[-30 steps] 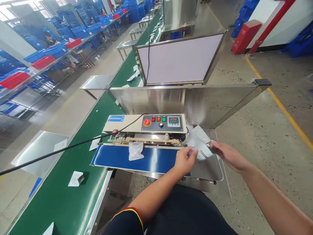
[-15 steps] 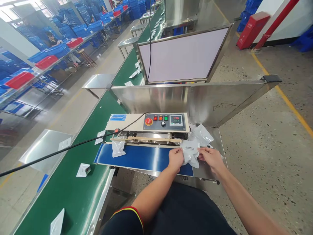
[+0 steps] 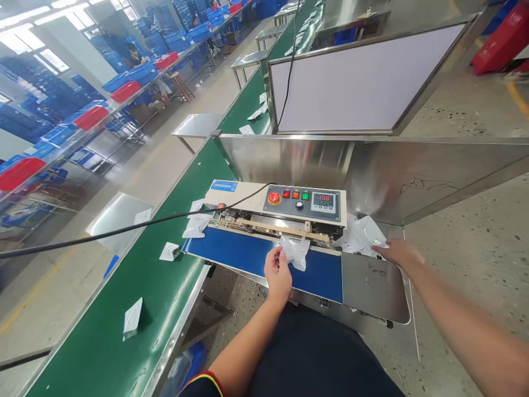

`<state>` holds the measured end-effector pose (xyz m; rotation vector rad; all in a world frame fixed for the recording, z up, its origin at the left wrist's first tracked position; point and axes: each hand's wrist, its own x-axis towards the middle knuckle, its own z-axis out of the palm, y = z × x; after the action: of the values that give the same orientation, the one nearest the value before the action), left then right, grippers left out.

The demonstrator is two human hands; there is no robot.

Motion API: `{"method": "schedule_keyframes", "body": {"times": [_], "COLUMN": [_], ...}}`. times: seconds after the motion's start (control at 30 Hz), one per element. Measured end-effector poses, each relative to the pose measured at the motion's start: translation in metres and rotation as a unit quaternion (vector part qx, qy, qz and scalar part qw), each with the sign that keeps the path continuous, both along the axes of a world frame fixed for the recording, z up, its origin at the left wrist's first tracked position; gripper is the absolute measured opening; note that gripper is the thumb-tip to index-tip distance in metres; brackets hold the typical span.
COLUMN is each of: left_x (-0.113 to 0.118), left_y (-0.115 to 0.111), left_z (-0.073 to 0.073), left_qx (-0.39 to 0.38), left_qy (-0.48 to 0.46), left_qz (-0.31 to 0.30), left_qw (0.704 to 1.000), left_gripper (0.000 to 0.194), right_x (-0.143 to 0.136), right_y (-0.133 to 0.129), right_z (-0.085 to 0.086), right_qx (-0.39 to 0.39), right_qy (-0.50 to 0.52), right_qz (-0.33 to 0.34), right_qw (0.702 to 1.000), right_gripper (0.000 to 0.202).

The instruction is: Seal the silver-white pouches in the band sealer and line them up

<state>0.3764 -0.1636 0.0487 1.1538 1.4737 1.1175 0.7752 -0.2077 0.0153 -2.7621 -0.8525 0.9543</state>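
Observation:
A white plastic pouch (image 3: 296, 252) hangs with its upper edge in the band of a sealing machine (image 3: 248, 197), over the blue conveyor belt (image 3: 231, 251). My left hand (image 3: 279, 275) is at the pouch's left side, its fingers curled together against the edge. My right hand (image 3: 400, 255) reaches to a small pile of white pouches (image 3: 363, 234) at the machine's right end, thumb and fingers closed at the corner of one. Another pouch (image 3: 196, 226) is at the machine's left end.
A green conveyor (image 3: 103, 342) runs along the left, carrying scattered pouches (image 3: 133, 317). A black cable (image 3: 136, 225) crosses in front of the machine's left end. Behind stands a steel panel (image 3: 289, 160). A steel plate (image 3: 378, 284) extends right of the blue belt.
The pouch both hands held has moved left into the sealing band. My right hand has left it and moved to the pile. The earlier pouch has travelled to the machine's left end.

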Motion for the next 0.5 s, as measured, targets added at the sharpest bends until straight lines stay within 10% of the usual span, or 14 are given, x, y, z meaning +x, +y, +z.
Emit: {"method": "schedule_keyframes", "body": {"times": [0.13, 0.3, 0.5], "left_x": [0.005, 0.052, 0.124], "left_y": [-0.01, -0.013, -0.011], "left_z": [0.009, 0.015, 0.024], "left_qx": [0.03, 0.133, 0.228], "left_qy": [0.017, 0.048, 0.005], "left_qz": [-0.078, -0.255, -0.428], "left_qw": [0.996, 0.957, 0.874], "left_gripper": [0.039, 0.029, 0.035], "right_x": [0.002, 0.005, -0.033], "right_y": [0.011, 0.008, -0.03], "right_z": [0.015, 0.075, 0.127], "right_qx": [0.034, 0.1, 0.188], "right_qy": [0.01, 0.034, 0.355], "right_qz": [0.059, 0.094, 0.06], "right_qw": [0.998, 0.99, 0.914], "right_gripper": [0.04, 0.042, 0.038]}}
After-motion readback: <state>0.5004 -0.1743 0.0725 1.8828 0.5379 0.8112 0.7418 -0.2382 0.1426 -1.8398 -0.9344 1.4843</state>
